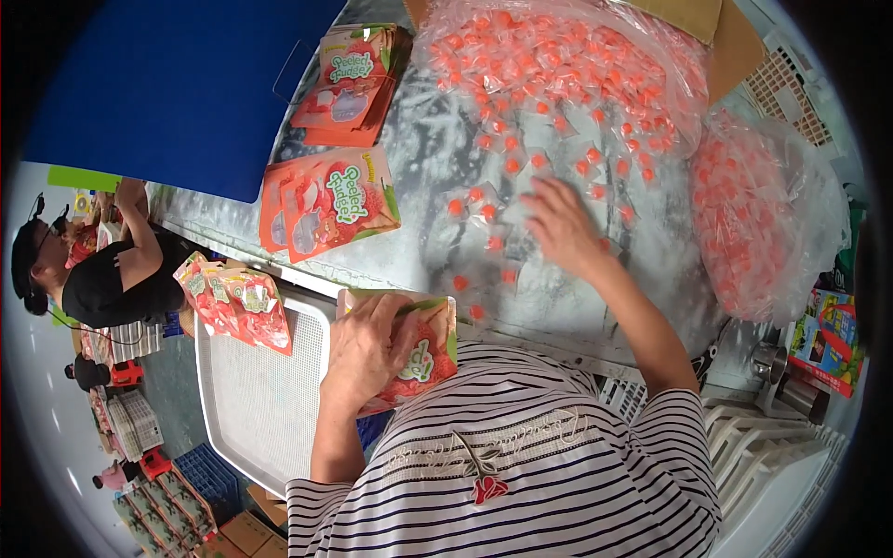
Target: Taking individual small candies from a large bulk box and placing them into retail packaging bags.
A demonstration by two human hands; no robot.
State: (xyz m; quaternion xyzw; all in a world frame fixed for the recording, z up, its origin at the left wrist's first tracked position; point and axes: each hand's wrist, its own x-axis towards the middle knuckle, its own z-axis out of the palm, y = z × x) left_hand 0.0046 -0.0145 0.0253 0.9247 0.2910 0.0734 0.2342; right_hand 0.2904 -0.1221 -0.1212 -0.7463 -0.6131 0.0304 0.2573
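My left hand (pixel 363 349) is closed around a red and green candy pouch (pixel 430 346), held upright at the table's front edge against my striped shirt. Over the metal table (pixel 437 177), my right hand (pixel 561 226) reaches palm down, fingers stretched out and slightly blurred. Just beyond its fingertips lie loose orange-red candies (pixel 539 161) in small transparent wrappers. Whether it touches any of them is hard to see. A fan of flat pouches (pixel 339 200) lies to the left, and a thicker stack of pouches (pixel 349 79) sits behind it.
A large heap of wrapped candies (pixel 558 56) spills from a plastic liner at the back. Another transparent bag of candies (pixel 753 214) stands right. Left of me, a white tray (pixel 260 400) carries bulging pouches (pixel 246 302). A blue panel (pixel 167 84) and a person in black (pixel 116 279) are beyond.
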